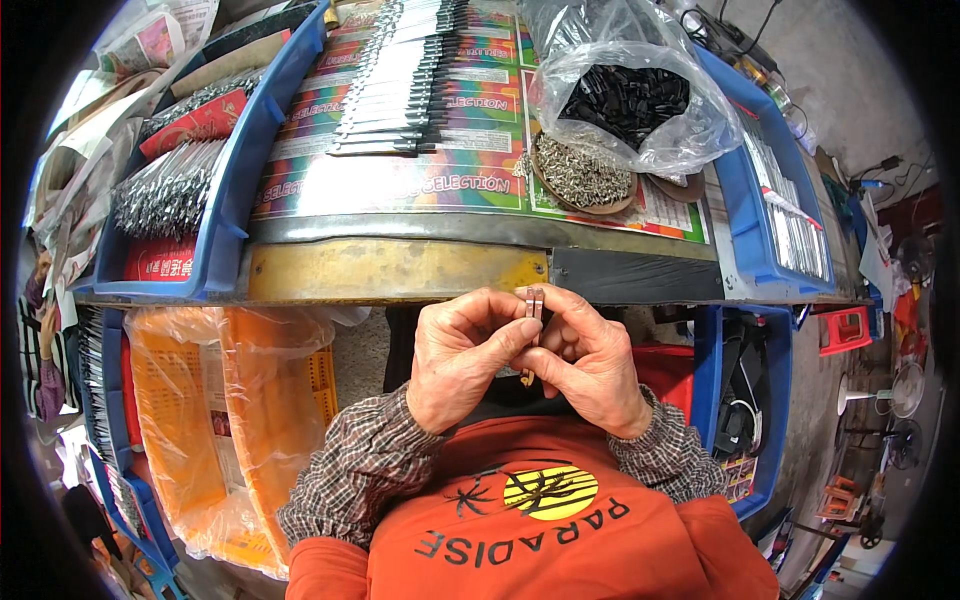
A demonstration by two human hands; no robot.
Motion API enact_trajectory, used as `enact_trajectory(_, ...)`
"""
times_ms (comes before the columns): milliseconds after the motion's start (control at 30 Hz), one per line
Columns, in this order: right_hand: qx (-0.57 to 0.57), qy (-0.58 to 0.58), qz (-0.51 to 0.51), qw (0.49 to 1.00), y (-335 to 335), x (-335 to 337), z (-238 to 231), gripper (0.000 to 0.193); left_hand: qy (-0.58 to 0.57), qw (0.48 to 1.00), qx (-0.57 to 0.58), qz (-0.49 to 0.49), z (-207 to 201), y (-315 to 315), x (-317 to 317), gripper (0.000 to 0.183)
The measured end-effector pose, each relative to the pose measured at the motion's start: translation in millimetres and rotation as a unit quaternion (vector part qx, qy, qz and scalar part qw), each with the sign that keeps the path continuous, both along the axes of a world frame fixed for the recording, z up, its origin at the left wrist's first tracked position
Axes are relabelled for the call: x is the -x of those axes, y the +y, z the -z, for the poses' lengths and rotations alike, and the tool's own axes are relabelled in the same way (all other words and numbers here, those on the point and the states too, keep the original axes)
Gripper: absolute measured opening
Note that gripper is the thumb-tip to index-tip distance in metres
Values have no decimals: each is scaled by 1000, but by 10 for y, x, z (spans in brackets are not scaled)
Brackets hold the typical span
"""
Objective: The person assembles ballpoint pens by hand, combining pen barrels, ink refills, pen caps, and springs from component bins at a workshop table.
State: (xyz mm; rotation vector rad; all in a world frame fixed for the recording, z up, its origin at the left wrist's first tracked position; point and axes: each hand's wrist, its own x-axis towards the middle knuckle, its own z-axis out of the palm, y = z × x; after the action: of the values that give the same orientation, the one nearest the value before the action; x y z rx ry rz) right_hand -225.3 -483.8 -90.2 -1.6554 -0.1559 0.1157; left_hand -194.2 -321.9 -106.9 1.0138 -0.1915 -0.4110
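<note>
Centrally, at the near edge of the workbench point(400, 228), the left hand point(455, 350) and right hand point(595, 365) meet, thumbs and fingers pinched together on a slim, shiny piece point(535, 303). Its long axis runs near to far between them; both touch it, neither clearly nearer.

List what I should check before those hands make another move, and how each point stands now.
1. Left hand on the narrow piece: ok, thumb and fingers at it.
2. Right hand on the same piece: ok, fingers around it.
3. Piece's parts fitted together properly: cannot tell, too small and partly covered.
4. Plastic bag open: ok, black parts show inside.
5. Small metal parts uncovered: ok, heaped beside the bag.
</note>
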Motion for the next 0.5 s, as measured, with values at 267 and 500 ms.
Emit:
enact_trajectory(267, -21, -35, -55, 998, -237, -162, -125, 30, 8, 995, -6, 101, -58, 66, -57, 7)
enact_trajectory(500, -103, 16, -142, 984, -325, -207, -141, 11, -16, 977, -53, 206, -110, 140, -123, 8)
